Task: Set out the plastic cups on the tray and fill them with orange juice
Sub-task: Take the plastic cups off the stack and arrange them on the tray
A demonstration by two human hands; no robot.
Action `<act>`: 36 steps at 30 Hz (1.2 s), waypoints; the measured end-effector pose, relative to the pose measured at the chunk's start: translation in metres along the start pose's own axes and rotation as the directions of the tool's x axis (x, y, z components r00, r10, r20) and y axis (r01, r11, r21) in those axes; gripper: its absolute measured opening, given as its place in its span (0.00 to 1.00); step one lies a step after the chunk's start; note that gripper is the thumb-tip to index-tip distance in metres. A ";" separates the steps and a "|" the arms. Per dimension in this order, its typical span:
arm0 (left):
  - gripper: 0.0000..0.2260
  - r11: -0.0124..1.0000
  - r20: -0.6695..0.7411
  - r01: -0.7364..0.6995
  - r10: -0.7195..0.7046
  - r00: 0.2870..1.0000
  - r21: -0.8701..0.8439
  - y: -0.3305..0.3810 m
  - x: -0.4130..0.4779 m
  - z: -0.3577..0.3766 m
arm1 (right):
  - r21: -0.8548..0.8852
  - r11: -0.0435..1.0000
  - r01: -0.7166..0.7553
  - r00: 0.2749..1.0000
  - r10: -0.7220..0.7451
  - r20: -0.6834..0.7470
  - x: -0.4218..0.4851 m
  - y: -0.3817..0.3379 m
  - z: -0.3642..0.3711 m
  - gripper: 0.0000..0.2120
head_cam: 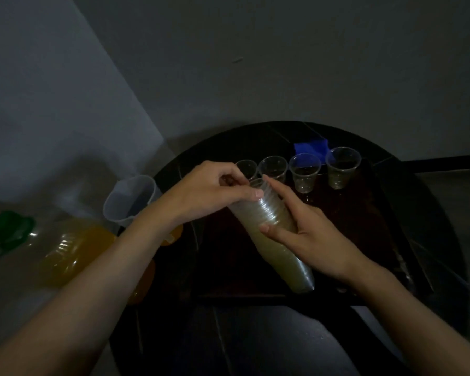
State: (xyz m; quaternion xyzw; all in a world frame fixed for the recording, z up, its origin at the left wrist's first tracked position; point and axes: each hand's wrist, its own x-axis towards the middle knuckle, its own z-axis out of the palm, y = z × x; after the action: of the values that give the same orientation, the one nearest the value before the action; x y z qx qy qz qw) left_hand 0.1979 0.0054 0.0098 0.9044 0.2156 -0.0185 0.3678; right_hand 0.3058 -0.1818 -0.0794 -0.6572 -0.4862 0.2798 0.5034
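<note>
A long stack of clear plastic cups lies tilted over the dark tray, open end pointing away from me. My right hand grips the stack round its middle. My left hand pinches the rim of the top cup at the stack's far end. Several single clear cups stand upright in a row at the tray's far edge, among them one at the right end and one beside it; the leftmost is partly hidden behind my left hand. They look empty.
A bottle of orange juice with a green cap lies at the left. A clear plastic jug stands behind my left forearm. A blue cloth sits behind the cups on the round dark table. The room is dim.
</note>
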 end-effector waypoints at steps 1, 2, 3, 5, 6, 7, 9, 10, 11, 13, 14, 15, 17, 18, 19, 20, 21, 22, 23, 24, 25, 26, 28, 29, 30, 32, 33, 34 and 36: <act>0.23 1.000 -0.001 0.004 -0.004 1.000 -0.003 -0.004 -0.002 -0.001 | -0.004 1.000 0.008 1.000 -0.008 0.009 0.000 -0.001 0.003 0.37; 0.23 1.000 -0.006 0.008 -0.008 1.000 -0.005 -0.006 -0.005 -0.002 | -0.020 1.000 0.018 1.000 -0.018 0.013 0.001 -0.002 0.007 0.37; 0.24 1.000 -0.018 0.012 -0.012 1.000 -0.010 -0.009 -0.007 -0.002 | -0.049 0.998 0.031 0.999 -0.030 0.013 0.001 -0.002 0.009 0.37; 0.26 0.999 -0.062 0.017 -0.020 0.998 -0.045 -0.013 -0.011 -0.002 | -0.121 0.991 0.048 0.999 -0.046 0.019 0.000 0.000 0.012 0.38; 0.26 0.998 -0.090 0.017 -0.023 0.996 -0.066 -0.015 -0.013 -0.003 | -0.153 0.987 0.047 0.999 -0.044 0.023 -0.001 0.001 0.013 0.39; 0.25 0.996 -0.123 0.011 -0.022 0.992 -0.091 -0.016 -0.014 -0.005 | -0.176 0.983 0.043 0.999 -0.040 0.023 -0.002 0.003 0.013 0.39; 0.21 0.987 -0.208 -0.003 -0.030 0.978 -0.160 -0.019 -0.017 -0.015 | -0.201 0.979 0.035 0.999 -0.034 0.008 -0.003 0.005 0.011 0.40; 0.17 0.980 -0.253 -0.008 -0.044 0.967 -0.200 -0.021 -0.018 -0.021 | -0.204 0.979 0.028 1.000 -0.030 -0.005 -0.004 0.006 0.010 0.40; 0.13 0.972 -0.299 -0.012 -0.060 0.952 -0.234 -0.024 -0.019 -0.028 | -0.194 0.981 0.018 1.000 -0.022 -0.021 -0.004 0.006 0.007 0.40; 0.09 0.960 -0.405 -0.038 -0.081 0.911 -0.276 -0.031 -0.019 -0.041 | -0.150 0.989 0.000 0.998 -0.009 -0.064 -0.004 0.006 -0.003 0.39; 0.10 0.954 -0.453 -0.051 -0.092 0.887 -0.295 -0.034 -0.018 -0.046 | -0.131 0.991 -0.005 0.996 -0.007 -0.086 -0.004 0.006 -0.009 0.39; 0.12 0.951 -0.487 -0.054 -0.107 0.867 -0.304 -0.037 -0.016 -0.048 | -0.116 0.993 -0.011 0.994 -0.002 -0.106 -0.005 0.007 -0.015 0.39; 0.17 0.972 -0.503 -0.002 -0.120 0.856 -0.236 -0.045 -0.012 -0.042 | -0.085 0.996 -0.034 0.990 0.022 -0.141 -0.008 0.009 -0.027 0.40; 0.22 0.987 -0.497 0.053 -0.121 0.859 -0.150 -0.049 -0.010 -0.035 | -0.072 0.997 -0.043 0.986 0.031 -0.161 -0.009 0.010 -0.031 0.40; 0.26 0.994 -0.494 0.097 -0.111 0.862 -0.054 -0.053 -0.009 -0.026 | -0.064 0.997 -0.048 0.983 0.036 -0.183 -0.011 0.012 -0.034 0.40; 0.29 0.993 -0.496 0.117 -0.086 0.864 0.032 -0.057 -0.008 -0.016 | -0.059 0.997 -0.052 0.979 0.039 -0.201 -0.012 0.013 -0.036 0.40; 0.31 0.988 -0.497 0.119 -0.055 0.866 0.099 -0.061 -0.006 -0.005 | -0.051 0.997 -0.057 0.976 0.044 -0.214 -0.012 0.013 -0.037 0.40; 0.32 0.982 -0.495 0.125 -0.040 0.868 0.139 -0.066 -0.004 0.006 | -0.040 0.997 -0.060 0.973 0.050 -0.224 -0.012 0.014 -0.037 0.39; 0.32 0.977 -0.495 0.143 -0.047 0.867 0.158 -0.070 -0.002 0.016 | -0.028 0.998 -0.061 0.971 0.052 -0.233 -0.012 0.014 -0.037 0.39; 0.31 0.972 -0.499 0.168 -0.063 0.864 0.167 -0.074 0.001 0.024 | -0.017 0.998 -0.057 0.968 0.051 -0.244 -0.012 0.014 -0.037 0.39; 0.31 0.968 -0.506 0.186 -0.078 0.859 0.168 -0.078 0.003 0.032 | -0.009 0.999 -0.053 0.966 0.049 -0.254 -0.013 0.015 -0.037 0.39; 0.31 0.967 -0.519 0.197 -0.087 0.850 0.160 -0.081 0.004 0.038 | -0.004 0.999 -0.050 0.964 0.048 -0.261 -0.013 0.015 -0.036 0.39; 0.31 0.968 -0.549 0.220 -0.117 0.828 0.125 -0.088 0.008 0.049 | 0.000 0.999 -0.047 0.966 0.045 -0.256 -0.013 0.016 -0.035 0.39; 0.32 0.965 -0.561 0.238 -0.139 0.816 0.107 -0.090 0.010 0.053 | 0.000 0.999 -0.045 0.968 0.044 -0.249 -0.013 0.016 -0.034 0.40; 0.33 0.962 -0.569 0.256 -0.159 0.807 0.094 -0.093 0.012 0.056 | -0.001 0.999 -0.042 0.969 0.041 -0.244 -0.013 0.016 -0.034 0.40; 0.34 0.959 -0.582 0.271 -0.175 0.794 0.082 -0.097 0.015 0.059 | -0.002 0.999 -0.040 0.969 0.038 -0.244 -0.014 0.016 -0.034 0.40; 0.34 0.960 -0.587 0.269 -0.173 0.791 0.080 -0.097 0.016 0.059 | 0.001 0.999 -0.040 0.969 0.039 -0.245 -0.014 0.016 -0.034 0.40; 0.33 0.961 -0.587 0.265 -0.172 0.791 0.075 -0.098 0.017 0.058 | 0.006 0.999 -0.040 0.969 0.041 -0.246 -0.014 0.016 -0.034 0.40; 0.32 0.960 -0.584 0.271 -0.181 0.791 0.069 -0.099 0.019 0.057 | 0.009 0.999 -0.039 0.967 0.040 -0.251 -0.014 0.016 -0.034 0.39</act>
State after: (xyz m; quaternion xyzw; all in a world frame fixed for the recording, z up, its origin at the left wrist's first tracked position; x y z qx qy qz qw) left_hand 0.1821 0.0378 -0.1003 0.8603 0.4208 0.1940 0.2126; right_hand 0.3353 -0.2085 -0.0851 -0.6960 -0.4049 0.2052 0.5564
